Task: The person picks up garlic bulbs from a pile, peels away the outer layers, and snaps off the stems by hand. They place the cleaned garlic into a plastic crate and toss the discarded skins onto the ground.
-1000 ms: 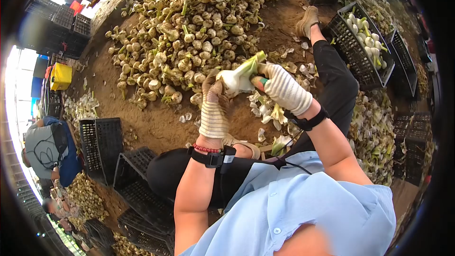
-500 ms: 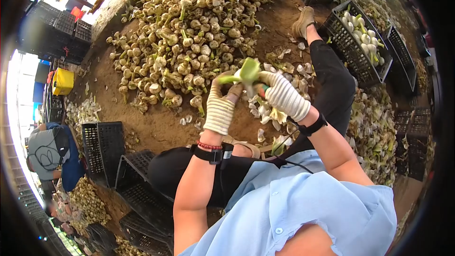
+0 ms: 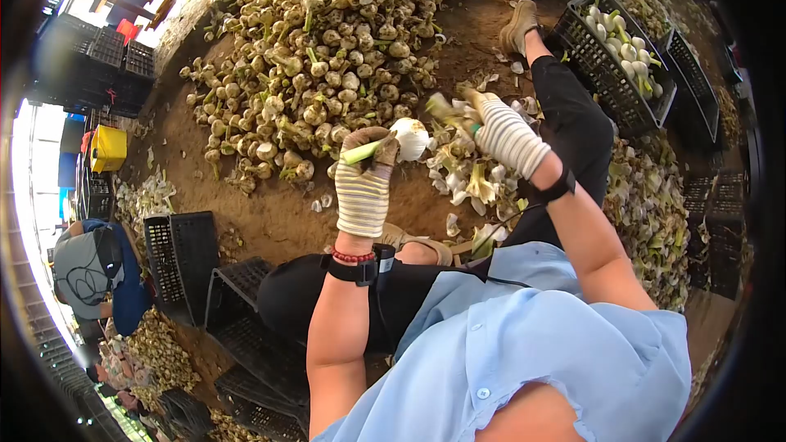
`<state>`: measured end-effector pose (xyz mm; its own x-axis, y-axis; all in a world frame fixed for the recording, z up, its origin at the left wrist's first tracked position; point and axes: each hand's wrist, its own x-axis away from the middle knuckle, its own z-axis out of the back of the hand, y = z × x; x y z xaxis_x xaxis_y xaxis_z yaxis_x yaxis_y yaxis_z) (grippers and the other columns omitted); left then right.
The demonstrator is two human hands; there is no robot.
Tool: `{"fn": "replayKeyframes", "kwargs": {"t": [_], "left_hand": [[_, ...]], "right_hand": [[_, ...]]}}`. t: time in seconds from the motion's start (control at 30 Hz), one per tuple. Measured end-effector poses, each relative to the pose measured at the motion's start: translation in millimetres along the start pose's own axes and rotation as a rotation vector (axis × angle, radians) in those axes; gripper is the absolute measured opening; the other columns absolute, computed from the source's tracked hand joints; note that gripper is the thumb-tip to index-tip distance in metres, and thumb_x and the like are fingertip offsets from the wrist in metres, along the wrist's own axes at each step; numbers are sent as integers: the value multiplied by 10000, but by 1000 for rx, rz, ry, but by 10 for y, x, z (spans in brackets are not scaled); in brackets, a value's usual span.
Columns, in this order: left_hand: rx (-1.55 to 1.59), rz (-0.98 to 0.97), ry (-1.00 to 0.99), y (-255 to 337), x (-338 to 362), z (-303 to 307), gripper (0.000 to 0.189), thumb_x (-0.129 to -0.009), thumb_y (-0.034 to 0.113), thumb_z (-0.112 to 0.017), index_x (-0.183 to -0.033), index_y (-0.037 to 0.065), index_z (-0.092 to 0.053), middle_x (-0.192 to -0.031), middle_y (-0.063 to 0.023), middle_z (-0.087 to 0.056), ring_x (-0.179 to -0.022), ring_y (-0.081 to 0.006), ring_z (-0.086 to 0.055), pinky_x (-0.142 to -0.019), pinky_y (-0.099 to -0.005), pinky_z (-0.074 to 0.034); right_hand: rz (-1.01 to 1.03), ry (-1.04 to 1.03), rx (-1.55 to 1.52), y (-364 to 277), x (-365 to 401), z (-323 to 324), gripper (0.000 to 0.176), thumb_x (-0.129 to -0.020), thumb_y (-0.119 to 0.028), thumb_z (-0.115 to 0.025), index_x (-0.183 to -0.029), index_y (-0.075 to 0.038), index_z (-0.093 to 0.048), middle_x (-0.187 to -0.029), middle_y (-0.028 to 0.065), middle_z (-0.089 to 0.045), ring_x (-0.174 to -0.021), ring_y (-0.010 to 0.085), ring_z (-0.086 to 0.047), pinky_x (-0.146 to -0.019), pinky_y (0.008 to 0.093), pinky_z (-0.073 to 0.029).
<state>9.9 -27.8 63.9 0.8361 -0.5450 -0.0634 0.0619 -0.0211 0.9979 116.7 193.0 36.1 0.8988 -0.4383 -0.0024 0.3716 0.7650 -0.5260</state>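
A striped, soiled glove covers my left hand (image 3: 365, 176), whose fingers are wrapped round the green stem of a white garlic bulb (image 3: 411, 140). The bulb points right, toward my other hand. My right hand (image 3: 505, 133), gloved too, holds peeled garlic leaves (image 3: 449, 111), blurred at its fingertips, a little apart from the bulb. Below it lies a heap of white and green peelings (image 3: 471, 184) on the brown ground. Beyond my left hand spreads a large pile of unpeeled garlic (image 3: 327, 57).
A black crate (image 3: 610, 74) of clean white bulbs stands at the upper right. Black crates (image 3: 180, 258) stand at lower left, near a person in a grey top (image 3: 86, 270). A yellow container (image 3: 109, 149) is at the left. My legs (image 3: 569, 127) flank the work spot.
My hands have moved apart. The green leaves have come away from the bulb with my right hand, and the white bulb now shows clearly in my left hand.
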Motion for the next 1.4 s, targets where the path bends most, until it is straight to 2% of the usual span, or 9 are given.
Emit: {"fn": "replayKeyframes", "kwargs": {"t": [0.23,0.43,0.8,0.93,0.97,1.1,1.2,1.23,1.4], "left_hand": [[-147,-226,67,-84,50,-167,221,-876,-56,-680,-1074,32,-637,-992,-35,-633,-919,-110,-585,-848,-251,-485],[29,-93,73,-106,58,-128,247,-852,-70,-699,-1068,35,-643,-1014,-18,-628,-939,-108,-584,-843,-245,-493],[123,-10,51,-35,-11,36,233,-731,-157,-647,-795,65,-675,-1060,-71,-685,-961,-156,-615,-838,-298,-497],[117,23,49,-102,-76,-20,192,-759,-137,-662,-812,48,-671,-1050,-82,-687,-940,-154,-621,-838,-295,-513],[69,25,41,-109,-87,-39,160,-783,-122,-671,-816,35,-670,-1041,-96,-689,-920,-149,-625,-822,-285,-529],[190,55,29,-132,-108,-36,130,-806,-89,-661,-838,37,-656,-1055,-101,-685,-926,-172,-632,-839,-301,-539],[876,223,16,-367,-132,162,102,-866,-23,-667,-928,52,-636,-1097,-117,-663,-933,-229,-649,-840,-342,-577],[873,219,15,-433,-157,176,102,-866,-23,-667,-928,52,-636,-1097,-117,-663,-933,-229,-649,-840,-342,-577],[788,341,119,-419,-205,60,163,-841,-101,-638,-879,57,-632,-1098,-115,-665,-959,-239,-652,-850,-351,-590]], "right_hand": [[317,183,49,-800,124,70,257,-832,-75,-621,-1081,-8,-623,-886,166,-640,-848,338,-645,-719,416,-524],[370,227,96,-711,49,-91,181,-780,-71,-639,-953,-26,-611,-862,147,-626,-824,320,-634,-707,401,-521],[-4,155,104,325,-154,-179,187,-872,-162,-642,-933,13,-615,-811,185,-636,-740,364,-620,-679,440,-499],[40,104,-692,284,-130,-418,176,-895,-135,-613,-1003,4,-630,-897,122,-678,-844,288,-659,-748,455,-511],[178,66,-305,-274,10,119,208,-878,-82,-607,-1069,-4,-631,-980,156,-663,-928,318,-642,-814,437,-508],[343,143,-356,-118,-93,-51,258,-819,16,-575,-1074,10,-618,-986,219,-644,-922,405,-617,-792,435,-508],[-63,-175,-198,380,-250,-202,194,-893,-38,-523,-1056,-4,-622,-988,207,-652,-899,399,-632,-782,446,-514],[-185,-138,-731,479,-198,-391,258,-897,-16,-525,-1135,-8,-625,-1049,173,-656,-878,358,-642,-763,431,-512],[21,-52,-642,-1,-49,85,355,-919,-2,-541,-1264,-63,-596,-1074,163,-674,-959,293,-656,-842,351,-513]]}}
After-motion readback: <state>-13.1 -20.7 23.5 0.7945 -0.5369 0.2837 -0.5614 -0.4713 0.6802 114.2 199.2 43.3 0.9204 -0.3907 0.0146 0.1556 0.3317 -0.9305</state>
